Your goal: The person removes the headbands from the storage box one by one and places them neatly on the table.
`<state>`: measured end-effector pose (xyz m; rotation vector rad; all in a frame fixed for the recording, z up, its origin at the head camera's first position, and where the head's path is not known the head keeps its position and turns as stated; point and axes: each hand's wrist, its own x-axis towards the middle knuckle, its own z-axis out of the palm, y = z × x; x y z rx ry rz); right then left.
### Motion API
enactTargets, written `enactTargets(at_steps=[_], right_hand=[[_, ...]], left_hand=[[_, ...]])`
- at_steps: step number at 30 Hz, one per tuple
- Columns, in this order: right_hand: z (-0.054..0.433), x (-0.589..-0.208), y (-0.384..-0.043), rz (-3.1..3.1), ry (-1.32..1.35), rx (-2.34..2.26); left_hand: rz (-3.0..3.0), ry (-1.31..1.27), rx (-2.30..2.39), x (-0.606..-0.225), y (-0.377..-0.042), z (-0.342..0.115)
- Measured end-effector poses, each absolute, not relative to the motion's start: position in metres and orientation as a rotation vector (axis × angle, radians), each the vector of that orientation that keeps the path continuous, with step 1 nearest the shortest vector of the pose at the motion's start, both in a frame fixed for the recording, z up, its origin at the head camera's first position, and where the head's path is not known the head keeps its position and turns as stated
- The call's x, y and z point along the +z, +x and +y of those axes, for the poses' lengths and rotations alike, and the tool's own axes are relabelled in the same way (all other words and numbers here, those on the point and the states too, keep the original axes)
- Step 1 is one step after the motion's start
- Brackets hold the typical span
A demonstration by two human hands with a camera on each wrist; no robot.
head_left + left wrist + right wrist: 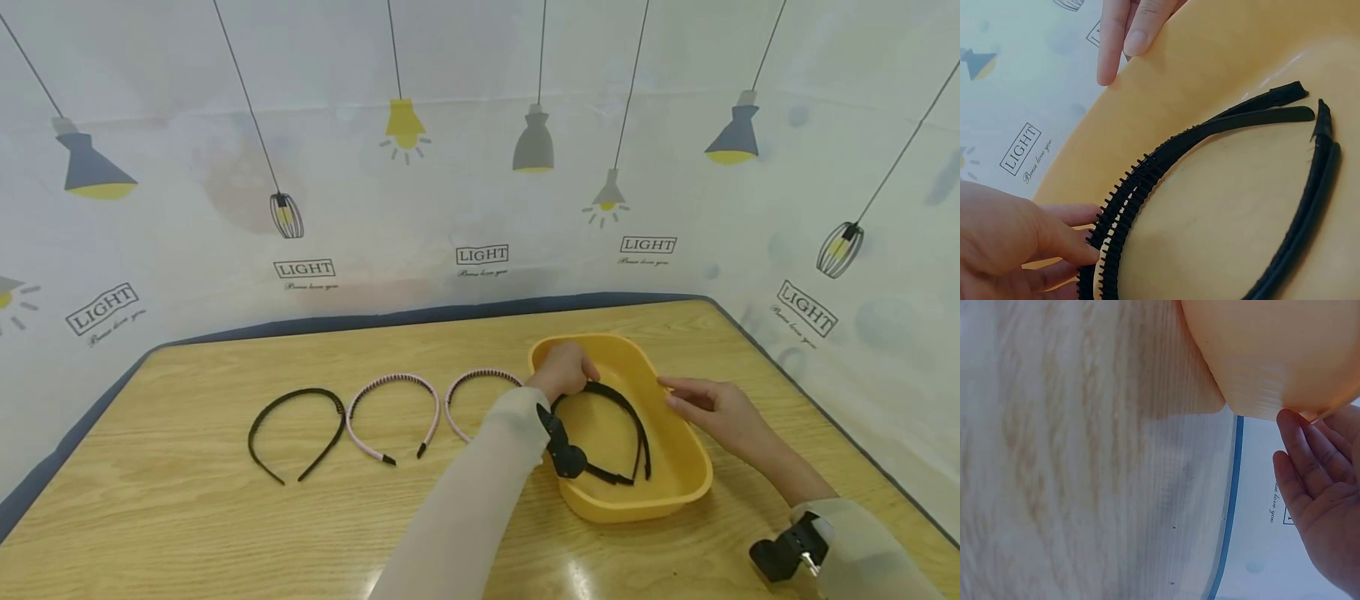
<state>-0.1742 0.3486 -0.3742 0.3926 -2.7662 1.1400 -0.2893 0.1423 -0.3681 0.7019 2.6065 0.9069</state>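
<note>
Two black headbands (618, 398) lie close together inside the yellow plastic basin (678, 458). My left hand (562, 371) reaches into the basin at their curved top. In the left wrist view, its thumb and fingers pinch the toothed curve of a black headband (1138, 181); the ends of both headbands rest toward the basin floor. My right hand (720, 412) is at the basin's right side, its fairly straight fingers touching the rim. From the right wrist view, fingertips (1289, 419) meet the basin's outer wall.
Left of the basin, a thin black headband (257, 425) and two pink headbands with dark teeth, one nearer the middle (436, 417) and one partly behind my left sleeve (450, 400), lie in a row on the wooden table (187, 517). A lamp-printed sheet (420, 208) hangs behind.
</note>
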Motion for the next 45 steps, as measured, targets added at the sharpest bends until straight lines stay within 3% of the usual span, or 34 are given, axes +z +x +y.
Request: enactTargets(at_steps=[6,16,28,45], right_hand=[[0.349,-0.375,-0.175,-2.771,0.385,1.14],[0.348,-0.374,-0.174,-2.776,0.373,1.143],[0.349,-0.373,-0.174,-2.779,0.373,1.128],[0.347,-0.373,-0.174,-2.794,0.341,1.124]], left_hand=[[2.621,0.746,0.913,-0.379,-0.302,0.145],[2.61,0.772,0.983,-0.355,-0.281,0.134],[2.58,0.763,1.002,-0.354,-0.301,0.136],[2.622,0.86,1.103,-0.311,-0.298,0.11]])
